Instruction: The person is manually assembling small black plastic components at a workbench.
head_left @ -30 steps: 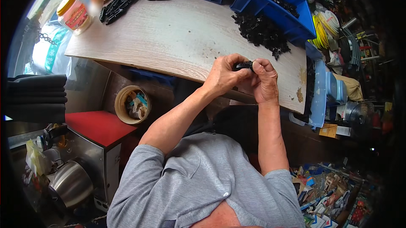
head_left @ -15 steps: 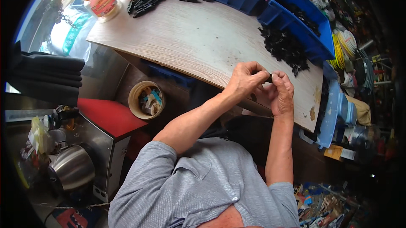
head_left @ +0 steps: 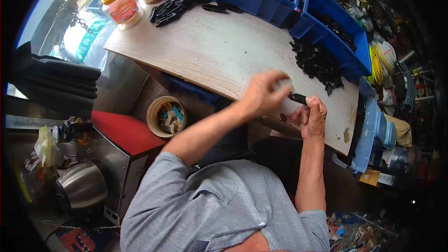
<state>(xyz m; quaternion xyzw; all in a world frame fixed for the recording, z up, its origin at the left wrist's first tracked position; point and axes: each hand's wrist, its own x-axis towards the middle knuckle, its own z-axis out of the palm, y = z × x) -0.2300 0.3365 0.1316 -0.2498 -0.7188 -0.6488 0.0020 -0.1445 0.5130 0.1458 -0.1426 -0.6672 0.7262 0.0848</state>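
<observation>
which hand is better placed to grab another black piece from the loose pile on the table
Left, probably. The left hand is raised over the table with nothing clearly in it, though blurred. The right hand is closed around a small black part. The pile of black pieces lies just beyond both.

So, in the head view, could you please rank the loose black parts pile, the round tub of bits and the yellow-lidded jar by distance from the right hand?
From the right hand:
1. Loose black parts pile, just beyond it on the tabletop.
2. Round tub of bits, down left, below the table.
3. Yellow-lidded jar, far left corner.
</observation>
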